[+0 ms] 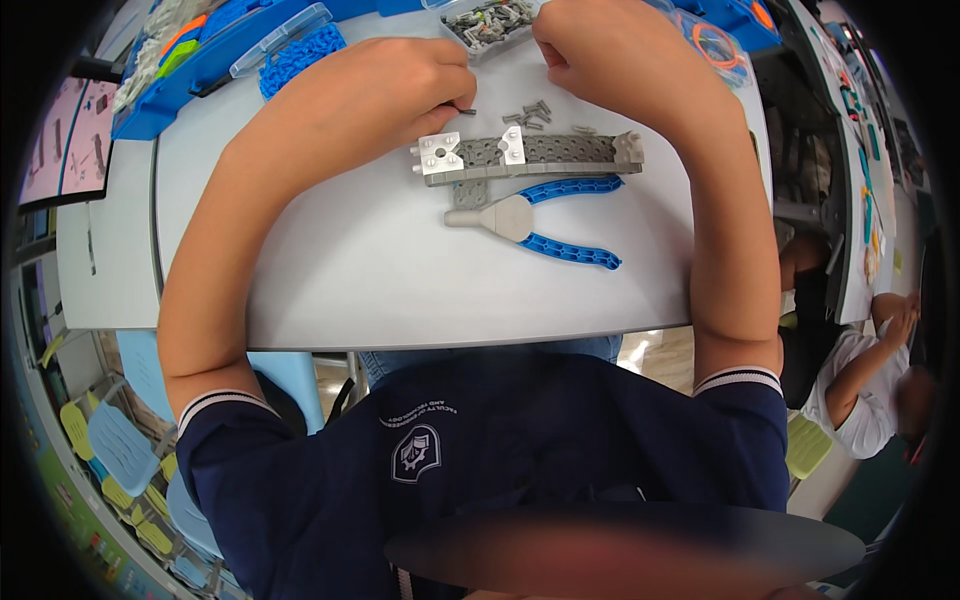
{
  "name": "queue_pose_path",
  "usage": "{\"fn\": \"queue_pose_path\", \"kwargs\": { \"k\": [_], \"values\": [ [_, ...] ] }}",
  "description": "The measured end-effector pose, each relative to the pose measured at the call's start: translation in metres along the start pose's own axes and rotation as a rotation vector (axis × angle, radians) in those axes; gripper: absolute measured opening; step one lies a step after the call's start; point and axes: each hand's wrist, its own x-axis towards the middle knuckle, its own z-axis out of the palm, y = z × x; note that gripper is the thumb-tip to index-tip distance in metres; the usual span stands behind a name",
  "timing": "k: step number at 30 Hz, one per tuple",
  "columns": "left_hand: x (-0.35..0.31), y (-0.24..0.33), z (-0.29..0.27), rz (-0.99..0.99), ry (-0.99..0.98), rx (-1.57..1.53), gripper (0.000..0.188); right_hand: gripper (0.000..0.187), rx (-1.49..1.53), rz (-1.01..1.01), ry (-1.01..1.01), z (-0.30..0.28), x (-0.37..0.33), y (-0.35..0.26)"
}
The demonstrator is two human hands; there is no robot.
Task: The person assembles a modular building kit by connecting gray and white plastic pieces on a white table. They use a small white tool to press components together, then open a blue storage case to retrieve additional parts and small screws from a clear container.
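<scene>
My left hand (418,84) is closed in a pinch above the left end of a grey perforated plastic beam assembly (570,152). A small dark grey pin (466,111) sticks out from its fingertips. My right hand (585,50) is curled closed beside a clear box of small grey connectors (488,24); what its fingers hold, if anything, is hidden. The assembly lies flat, with a pale square plate (439,153) at its left end and a narrower pale plate (514,146) near its middle. Behind it, several loose grey pins (535,112) are scattered. In front lies a pliers-like tool with blue handles (572,250), its handles spread.
At the back left are a clear box of blue pieces (300,62) and a blue tray (165,118) of sorted parts. Another clear box with orange rings (714,48) is at the back right. A screen (68,140) stands far left. Another person (862,385) sits to the right.
</scene>
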Motion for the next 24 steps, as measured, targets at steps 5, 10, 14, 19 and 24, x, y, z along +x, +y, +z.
{"fn": "queue_pose_path", "kwargs": {
  "k": [5, 10, 14, 19, 24],
  "values": [
    [-0.001, -0.001, 0.000, -0.060, -0.051, -0.008, 0.010, 0.009, 0.178, -0.018, 0.003, -0.008, 0.002, 0.008],
    [-0.002, -0.004, 0.001, -0.056, -0.031, 0.029, 0.011, 0.014, 0.398, 0.017, 0.364, -0.007, 0.012, 0.006],
    [-0.001, -0.006, -0.002, -0.106, -0.018, 0.006, 0.009, 0.014, 0.351, 0.060, 0.287, -0.027, 0.008, 0.003],
    [0.002, -0.013, -0.008, -0.061, 0.138, -0.108, 0.015, 0.009, 0.363, 0.090, -0.088, -0.060, -0.012, 0.002],
    [0.020, -0.013, 0.008, 0.005, 0.464, 0.062, 0.019, 0.008, 0.239, 0.052, -0.315, -0.050, -0.016, -0.004]
  ]
}}
